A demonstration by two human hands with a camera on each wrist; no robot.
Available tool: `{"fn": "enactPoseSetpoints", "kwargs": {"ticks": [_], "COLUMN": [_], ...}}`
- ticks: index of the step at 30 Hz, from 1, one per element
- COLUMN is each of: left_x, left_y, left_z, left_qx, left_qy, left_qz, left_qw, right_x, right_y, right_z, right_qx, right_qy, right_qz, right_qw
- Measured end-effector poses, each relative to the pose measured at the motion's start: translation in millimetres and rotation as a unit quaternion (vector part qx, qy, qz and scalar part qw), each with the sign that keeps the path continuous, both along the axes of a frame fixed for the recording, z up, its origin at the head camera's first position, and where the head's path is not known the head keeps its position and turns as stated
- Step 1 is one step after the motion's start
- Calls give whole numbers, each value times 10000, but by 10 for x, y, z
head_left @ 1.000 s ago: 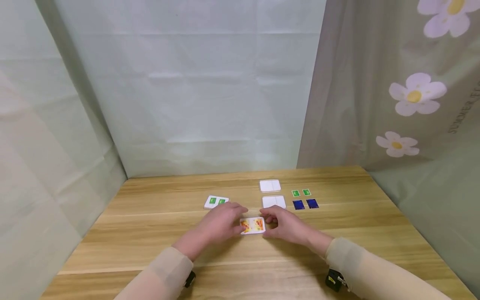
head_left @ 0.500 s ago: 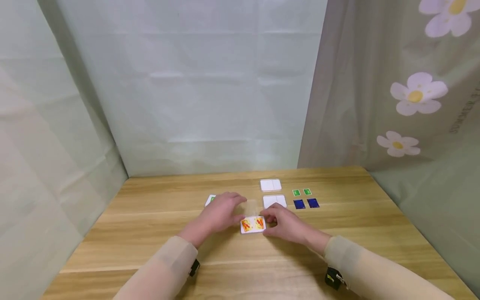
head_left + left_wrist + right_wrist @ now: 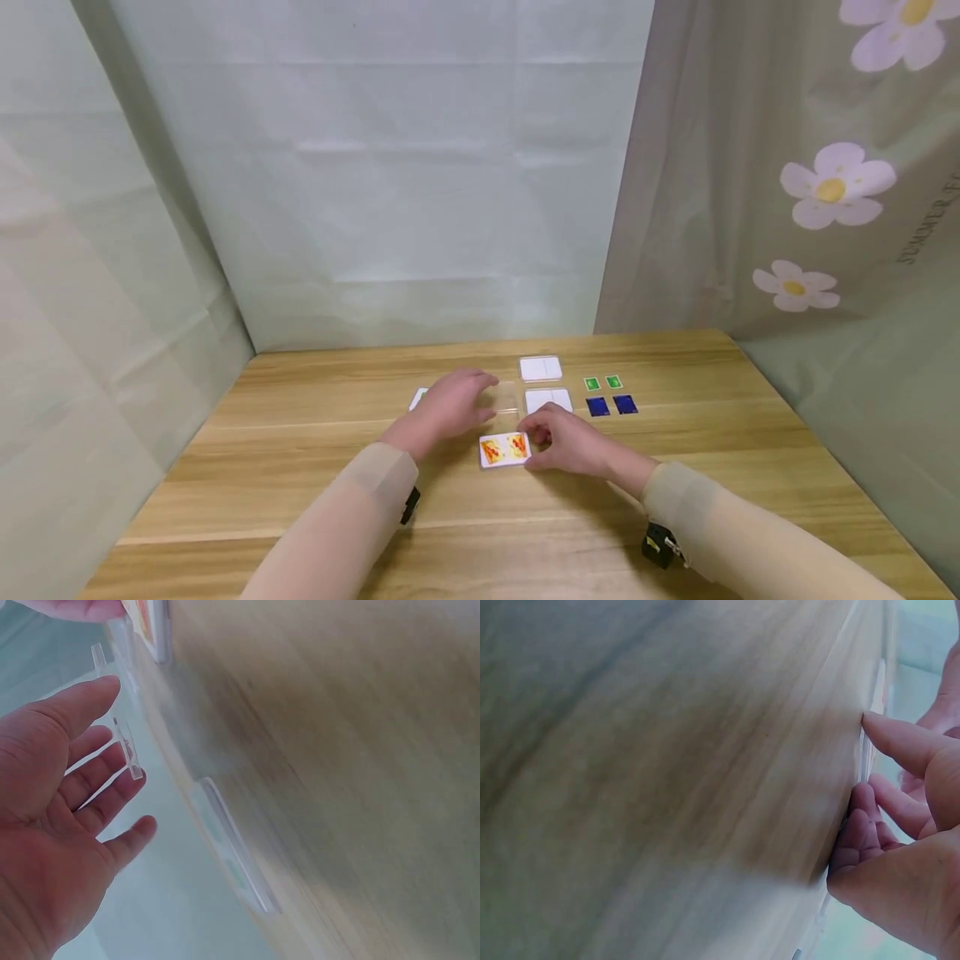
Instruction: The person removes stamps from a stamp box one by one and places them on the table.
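Observation:
My left hand (image 3: pixel 456 403) holds a clear plastic cover (image 3: pixel 507 395) by its left side, raised behind a flat card case (image 3: pixel 504 451) with two orange-yellow pictures on white. In the left wrist view the thin transparent cover (image 3: pixel 132 756) sits between thumb and fingertips, seen edge-on. My right hand (image 3: pixel 572 440) grips the right edge of the card case, thumb at the near corner and index finger at the far one. The case lies flat on the table. In the right wrist view the thumb and finger of the right hand (image 3: pixel 915 795) are at its edge.
Behind the right hand lie two blank white card cases (image 3: pixel 541 368), the nearer partly covered by it. Two green squares (image 3: pixel 592 384) and two dark blue squares (image 3: pixel 597 407) lie farther right. Another white case (image 3: pixel 417 398) is mostly hidden behind my left hand. Curtains surround the wooden table (image 3: pixel 315 467).
My left hand has lifted the clear cover off the pictured case and carried it away from me, toward the back. The right hand and the case have stayed in place.

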State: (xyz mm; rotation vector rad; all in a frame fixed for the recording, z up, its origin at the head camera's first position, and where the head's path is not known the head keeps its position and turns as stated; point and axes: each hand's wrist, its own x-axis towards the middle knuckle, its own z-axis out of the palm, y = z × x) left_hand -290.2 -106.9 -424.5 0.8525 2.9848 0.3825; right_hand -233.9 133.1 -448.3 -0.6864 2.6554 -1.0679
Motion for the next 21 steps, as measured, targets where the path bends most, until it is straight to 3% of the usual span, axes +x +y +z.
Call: {"fn": "enactPoseSetpoints", "kwargs": {"ticks": [9, 21], "left_x": [-135, -176], "left_y": [-32, 11], "left_z": [-76, -134], "left_qx": [-97, -251], "left_qy": [-38, -93], "left_qz": [49, 31], "left_qw": [9999, 9996], "right_x": [-19, -9], "right_y": [-12, -3], "right_z": [-10, 2], "right_qx": [74, 107], "right_qy": [-55, -160], "right_qz": [-29, 18], "right_qw": [10000, 9998]}}
